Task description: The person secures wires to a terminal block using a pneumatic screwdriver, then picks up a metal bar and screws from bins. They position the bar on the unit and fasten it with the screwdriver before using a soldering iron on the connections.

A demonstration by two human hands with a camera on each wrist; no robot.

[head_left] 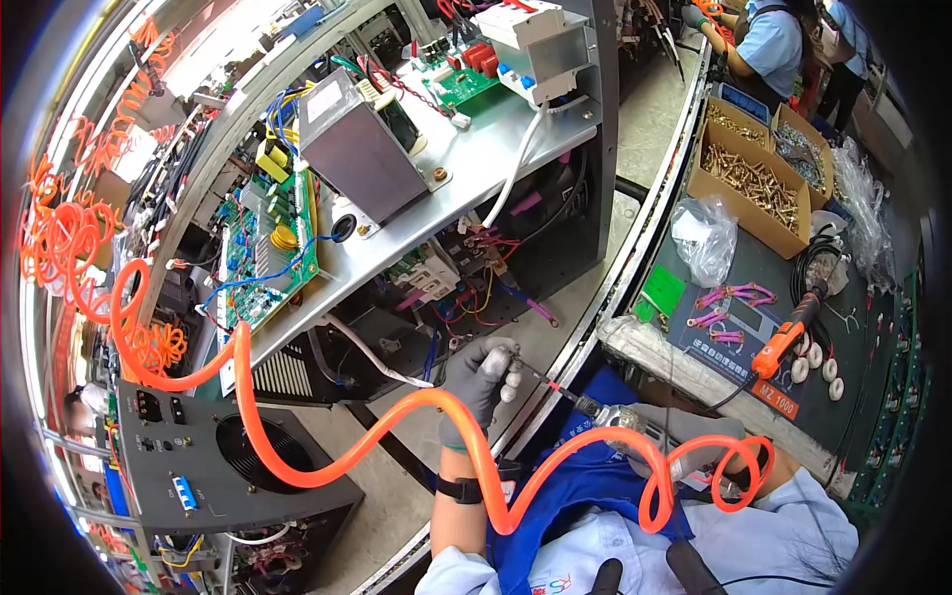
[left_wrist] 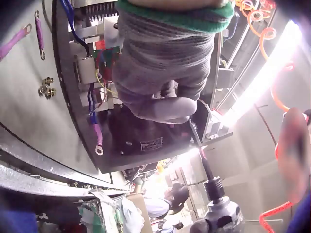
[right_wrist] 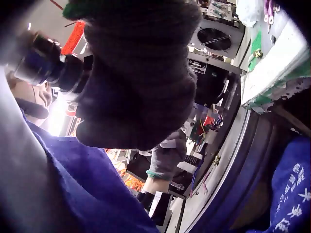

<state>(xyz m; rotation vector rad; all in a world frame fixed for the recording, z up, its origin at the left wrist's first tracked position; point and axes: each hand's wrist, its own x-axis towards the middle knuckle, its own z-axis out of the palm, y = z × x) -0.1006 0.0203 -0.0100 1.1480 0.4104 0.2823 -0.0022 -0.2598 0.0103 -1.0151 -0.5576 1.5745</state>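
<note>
In the head view my gloved left hand [head_left: 481, 382] is at the lower middle, beside the open metal cabinet. Its curled fingers pinch the far end of a long thin bit [head_left: 555, 387]. The left wrist view shows the left hand [left_wrist: 163, 73] with the bit [left_wrist: 195, 133] running from its fingertips to the metal driver [left_wrist: 222, 211]. My gloved right hand [head_left: 699, 434] grips the driver [head_left: 625, 421] in front of the blue apron. In the right wrist view the dark right hand [right_wrist: 138, 82] hides most of the tool; the left hand [right_wrist: 167, 158] shows beyond it.
An orange coiled hose [head_left: 377, 441] crosses before both arms. The cabinet shelf [head_left: 397, 243] carries a transformer [head_left: 357, 149] and circuit board [head_left: 263, 248]. On the right bench lie an orange-handled tool [head_left: 788, 332], purple leads [head_left: 729, 297] and a box of brass bolts [head_left: 749, 188]. People stand at upper right.
</note>
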